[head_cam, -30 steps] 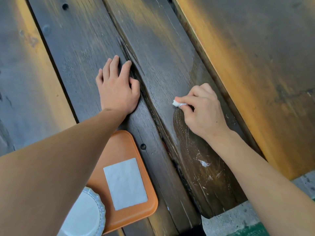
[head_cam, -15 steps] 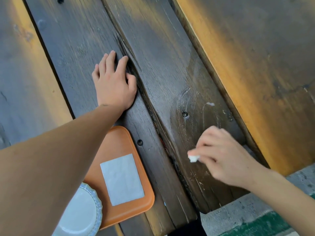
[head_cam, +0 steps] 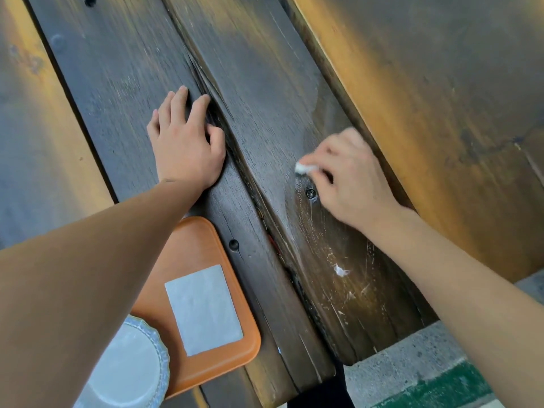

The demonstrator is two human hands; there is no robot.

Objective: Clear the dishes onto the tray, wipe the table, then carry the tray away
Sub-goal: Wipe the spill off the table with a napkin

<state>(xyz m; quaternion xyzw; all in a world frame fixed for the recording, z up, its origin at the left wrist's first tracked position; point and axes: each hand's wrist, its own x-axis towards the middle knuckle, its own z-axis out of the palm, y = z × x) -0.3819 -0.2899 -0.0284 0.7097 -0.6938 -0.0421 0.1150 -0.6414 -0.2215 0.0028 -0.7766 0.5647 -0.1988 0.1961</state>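
Right hand (head_cam: 350, 184): fingers pinched on tissue (head_cam: 303, 168), scrubbing table (head_cam: 265, 83) near its edge. Left hand (head_cam: 187, 142): flat, empty, bracing.

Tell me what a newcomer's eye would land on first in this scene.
First, the right hand pinching a small white wad against the dark wooden table, with white shreds smeared on the plank nearer the person. Next, the left hand pressed flat on the neighbouring plank. Then the orange tray at lower left, carrying a white plate and a pale napkin.
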